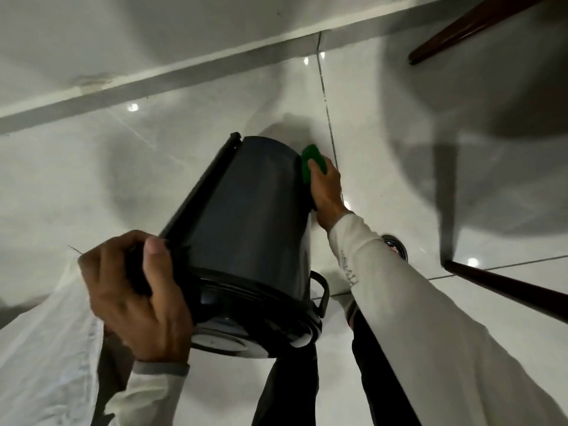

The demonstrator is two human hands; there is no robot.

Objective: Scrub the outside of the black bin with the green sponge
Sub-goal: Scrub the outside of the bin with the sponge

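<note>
Over glossy white floor tiles [384, 155], left hand [135, 296] fingers clamped on tilted black bin [246, 216]; right hand [327, 192] fingers press green sponge [310, 162] against its side.

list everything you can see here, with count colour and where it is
round black plastic bin: 1, black, centre, tilted, held off the floor
green sponge: 1, green, against the bin's far right side
glossy tiled floor: white-grey, throughout
dark wooden furniture legs: 2, dark brown, right
white cloth: 1, lower left
round metal floor drain: 1, right, partly hidden by the sleeve
left hand: gripping the bin's near end
right hand: pressing the sponge
</note>
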